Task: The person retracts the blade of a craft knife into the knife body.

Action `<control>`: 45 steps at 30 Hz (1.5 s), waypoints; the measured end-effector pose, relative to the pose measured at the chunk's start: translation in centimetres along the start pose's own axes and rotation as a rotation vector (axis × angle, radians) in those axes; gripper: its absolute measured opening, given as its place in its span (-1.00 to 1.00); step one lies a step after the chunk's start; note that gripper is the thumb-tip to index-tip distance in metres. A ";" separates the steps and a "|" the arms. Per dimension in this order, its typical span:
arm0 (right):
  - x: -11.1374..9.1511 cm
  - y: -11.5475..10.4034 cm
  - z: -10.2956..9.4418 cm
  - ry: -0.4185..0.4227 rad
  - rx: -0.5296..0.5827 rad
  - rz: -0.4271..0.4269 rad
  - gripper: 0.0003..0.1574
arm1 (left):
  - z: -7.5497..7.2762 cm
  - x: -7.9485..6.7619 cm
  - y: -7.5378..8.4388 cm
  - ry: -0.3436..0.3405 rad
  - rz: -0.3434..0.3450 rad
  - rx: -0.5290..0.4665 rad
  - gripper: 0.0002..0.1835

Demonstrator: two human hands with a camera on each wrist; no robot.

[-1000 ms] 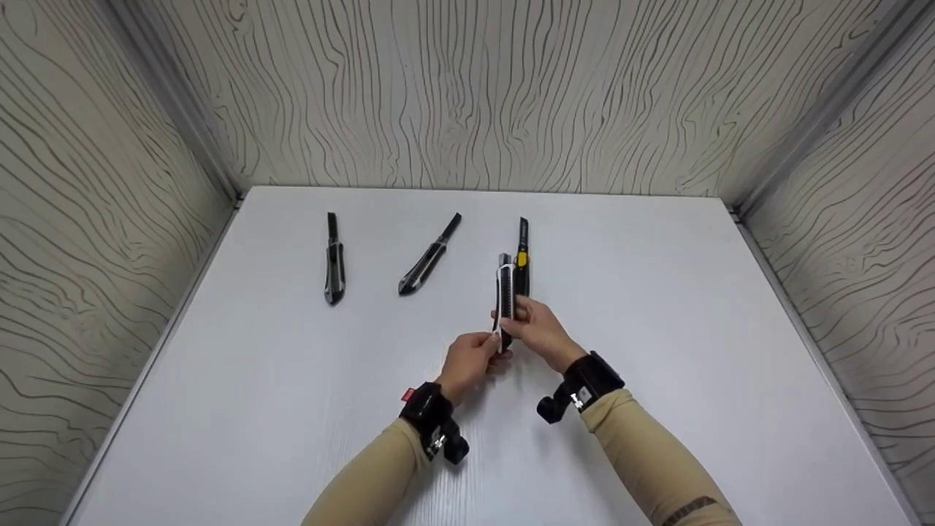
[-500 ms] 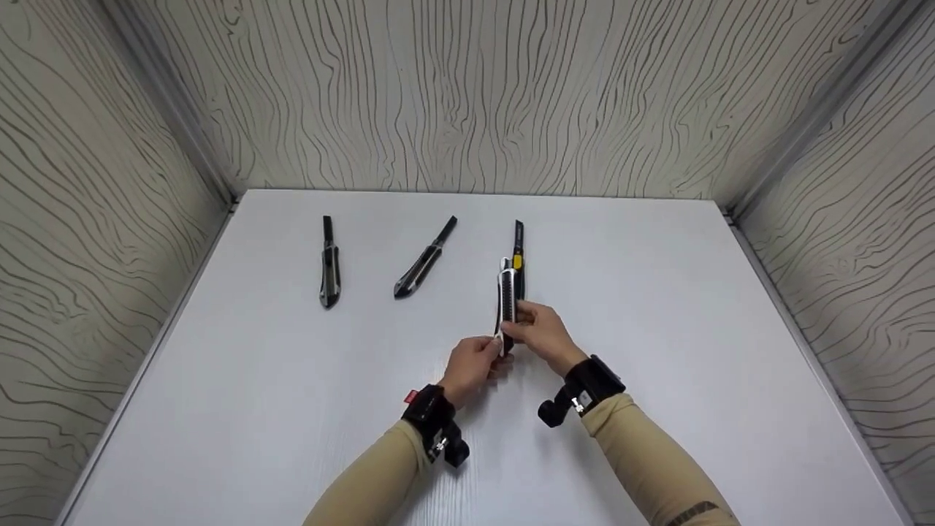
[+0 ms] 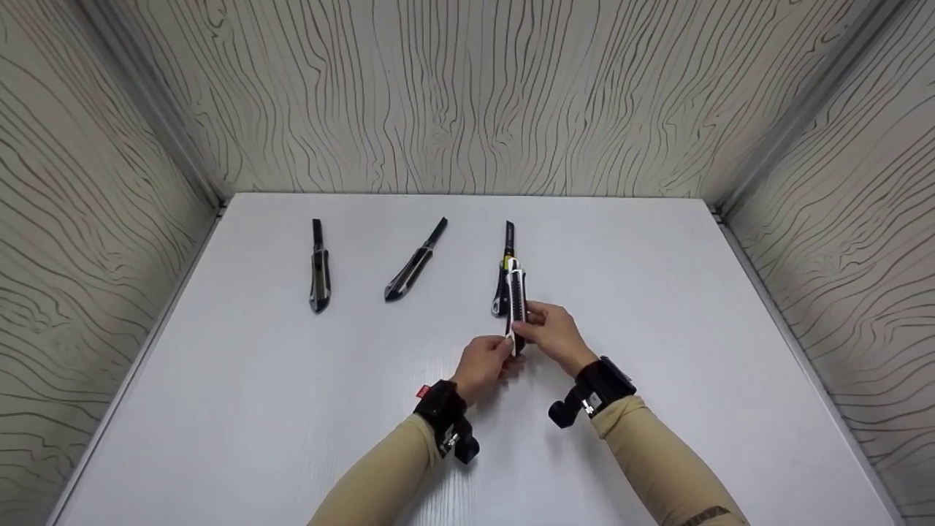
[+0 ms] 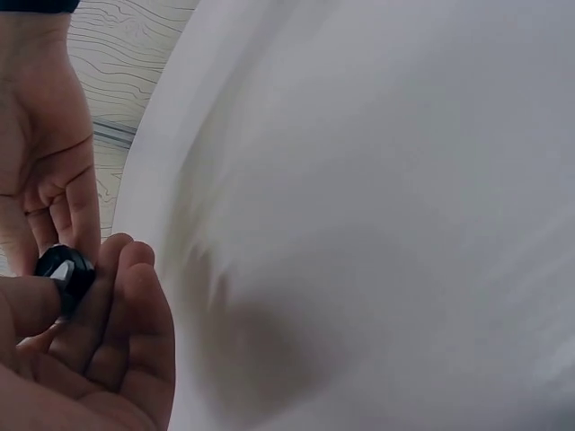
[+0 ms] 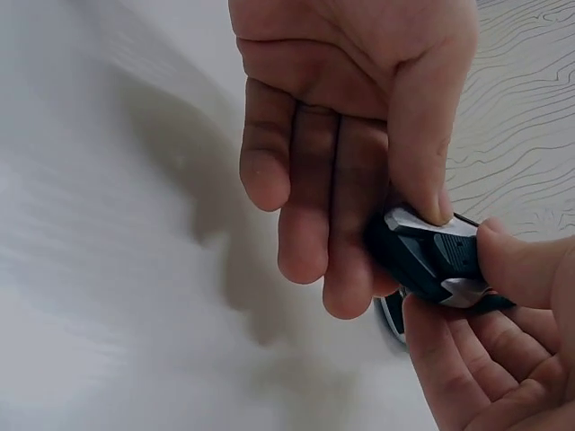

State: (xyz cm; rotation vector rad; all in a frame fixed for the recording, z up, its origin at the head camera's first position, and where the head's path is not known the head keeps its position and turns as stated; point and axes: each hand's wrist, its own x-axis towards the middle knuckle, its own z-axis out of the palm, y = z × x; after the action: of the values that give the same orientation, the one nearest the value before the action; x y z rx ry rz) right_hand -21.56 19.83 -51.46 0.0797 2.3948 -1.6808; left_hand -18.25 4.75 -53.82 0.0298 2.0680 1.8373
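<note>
Both hands hold one utility knife (image 3: 517, 299) with a white-edged dark handle, raised above the white table, its head end pointing away. My left hand (image 3: 483, 365) pinches its rear end between thumb and fingers. My right hand (image 3: 559, 334) grips the handle from the right side, thumb on top. In the right wrist view the knife's butt (image 5: 440, 256) shows between both thumbs. Behind the held knife, partly hidden by it, lies a utility knife with a yellow part (image 3: 509, 237) and an extended dark blade.
Two more dark and silver utility knives lie on the table (image 3: 292, 409): one upright in view at the left (image 3: 320, 274), and a slanted knife (image 3: 416, 263) near the middle. Wood-grain panels (image 3: 453, 95) enclose the table at the back and sides.
Both hands have shifted slightly right with the held knife, from the left side of the yellow-marked knife to its right side. The camera view has turned a little; the grips look the same.
</note>
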 end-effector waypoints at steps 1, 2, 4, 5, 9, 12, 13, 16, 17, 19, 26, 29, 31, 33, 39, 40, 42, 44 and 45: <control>0.0 0.0 -0.2 0.005 0.000 0.005 -0.40 | 0.2 0.1 0.1 -0.004 -0.003 0.007 -0.66; -0.1 0.0 -0.4 0.010 -0.002 0.010 -0.39 | 0.3 0.2 0.2 -0.006 -0.008 0.012 -0.66; -0.2 0.1 -0.8 0.019 -0.011 0.009 -0.39 | 0.6 0.4 0.4 -0.009 -0.012 0.036 -0.67; -0.2 0.1 -0.9 0.020 -0.014 0.008 -0.39 | 0.7 0.5 0.4 -0.008 -0.012 0.044 -0.67; -0.3 0.3 -1.5 0.028 -0.031 0.011 -0.40 | 1.3 1.0 0.5 -0.009 -0.013 0.075 -0.68; -0.3 0.5 -2.0 0.036 -0.031 0.030 -0.40 | 1.9 1.3 0.6 -0.015 -0.007 0.111 -0.69; -0.3 0.5 -2.2 0.037 -0.036 0.032 -0.39 | 2.0 1.4 0.7 -0.017 -0.002 0.124 -0.69; -0.4 0.8 -2.9 0.040 -0.043 0.035 -0.41 | 2.6 1.7 1.0 -0.027 -0.005 0.161 -0.68; -0.4 0.8 -3.1 0.043 -0.046 0.038 -0.41 | 2.9 1.8 1.0 -0.032 -0.009 0.167 -0.68; -0.4 0.9 -3.6 0.049 -0.056 0.038 -0.41 | 3.3 2.0 1.2 -0.041 -0.016 0.183 -0.67; -0.5 1.1 -5.0 0.063 -0.032 0.050 -0.37 | 4.7 3.0 1.6 -0.046 -0.008 0.210 -0.67; -0.4 1.1 -5.4 0.063 -0.024 0.054 -0.36 | 4.9 3.1 1.8 -0.043 0.007 0.210 -0.67; -0.4 1.1 -5.6 0.060 -0.029 0.059 -0.35 | 5.1 3.1 1.9 -0.046 0.015 0.214 -0.66; -0.5 1.0 -5.7 0.064 -0.027 0.068 -0.35 | 5.3 3.1 2.0 -0.052 0.019 0.223 -0.66; -0.5 1.3 -6.1 0.098 -0.018 0.081 -0.37 | 5.9 3.3 2.3 -0.070 0.010 0.230 -0.68; -0.5 1.4 -6.2 0.104 -0.016 0.080 -0.38 | 6.0 3.4 2.3 -0.077 0.008 0.228 -0.68; -0.5 1.6 -6.5 0.113 -0.016 0.080 -0.39 | 6.1 3.5 2.3 -0.094 0.008 0.231 -0.69; -0.6 1.8 -6.9 0.124 -0.014 0.082 -0.39 | 6.1 3.5 2.3 -0.108 0.012 0.241 -0.70; -0.6 1.9 -7.1 0.127 -0.022 0.081 -0.40 | 6.1 3.5 2.3 -0.115 0.013 0.242 -0.71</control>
State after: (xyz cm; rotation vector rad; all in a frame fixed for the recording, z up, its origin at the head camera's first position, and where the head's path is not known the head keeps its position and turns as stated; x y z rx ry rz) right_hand -21.69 27.14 -50.79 0.2846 2.4634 -1.6594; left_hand -20.30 11.82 -52.97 0.2081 2.1997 1.5438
